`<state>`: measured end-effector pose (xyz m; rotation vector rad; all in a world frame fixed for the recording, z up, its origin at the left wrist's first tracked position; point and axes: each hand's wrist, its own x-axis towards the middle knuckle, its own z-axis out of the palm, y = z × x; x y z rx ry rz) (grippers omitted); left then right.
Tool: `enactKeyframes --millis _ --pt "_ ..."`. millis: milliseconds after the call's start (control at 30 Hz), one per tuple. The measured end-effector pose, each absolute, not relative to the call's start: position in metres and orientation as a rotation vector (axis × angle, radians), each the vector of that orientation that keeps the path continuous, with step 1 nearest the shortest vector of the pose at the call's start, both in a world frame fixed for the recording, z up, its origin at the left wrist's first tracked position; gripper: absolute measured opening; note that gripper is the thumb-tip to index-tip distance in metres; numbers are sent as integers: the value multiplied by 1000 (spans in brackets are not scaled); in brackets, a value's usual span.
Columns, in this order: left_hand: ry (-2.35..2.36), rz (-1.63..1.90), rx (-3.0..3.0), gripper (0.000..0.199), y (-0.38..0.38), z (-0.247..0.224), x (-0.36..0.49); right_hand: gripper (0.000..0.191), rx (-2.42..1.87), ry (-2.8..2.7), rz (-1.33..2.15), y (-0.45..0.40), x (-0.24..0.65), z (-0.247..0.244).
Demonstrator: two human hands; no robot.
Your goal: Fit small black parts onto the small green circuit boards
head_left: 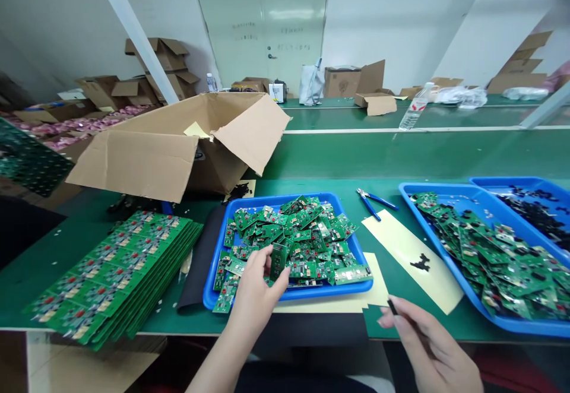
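My left hand (257,289) reaches over the near side of a blue tray (361,289) heaped with small green circuit boards (307,233). Between its thumb and fingers a single circuit board (278,261) is pinched, tilted upright. My right hand (430,339) is off to the right, close to the table's front edge, with thumb and fingers closed on a small black piece (392,306). What kind of piece it is cannot be made out. Several similar black pieces (420,262) lie on a yellow paper strip (396,241) beyond that hand.
Blue-handled cutters (374,202) lie behind the tray. Two more blue trays stand at right, one with circuit boards (499,256), one with black parts (538,215). Stacked board panels (120,268) stand at left, near an open cardboard box (178,149). A bottle (416,107) leans behind.
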<state>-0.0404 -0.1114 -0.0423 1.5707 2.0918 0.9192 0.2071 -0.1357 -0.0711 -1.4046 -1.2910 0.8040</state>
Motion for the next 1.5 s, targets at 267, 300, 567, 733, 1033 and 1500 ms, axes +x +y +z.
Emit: enactKeyframes --millis 267,300,567,733,1033,1500 --pt "1356 846 1131 22 -135 -16 -6 18 -1043 -1711 899 -120 183 -46" --pt "1273 820 1049 28 -138 -15 -1 12 -1020 -1733 898 -119 180 -40" --pt "1120 887 896 53 -149 -11 10 16 -922 -1932 715 -119 169 -21" --pt "1141 898 944 41 -150 -6 13 13 -931 -1912 743 -120 168 -12" --pt "1149 926 1021 32 -153 -6 15 14 -935 -1950 699 -120 164 -7" --pt "1250 1001 1092 34 -150 -16 19 9 -974 -1930 631 -122 163 -15"
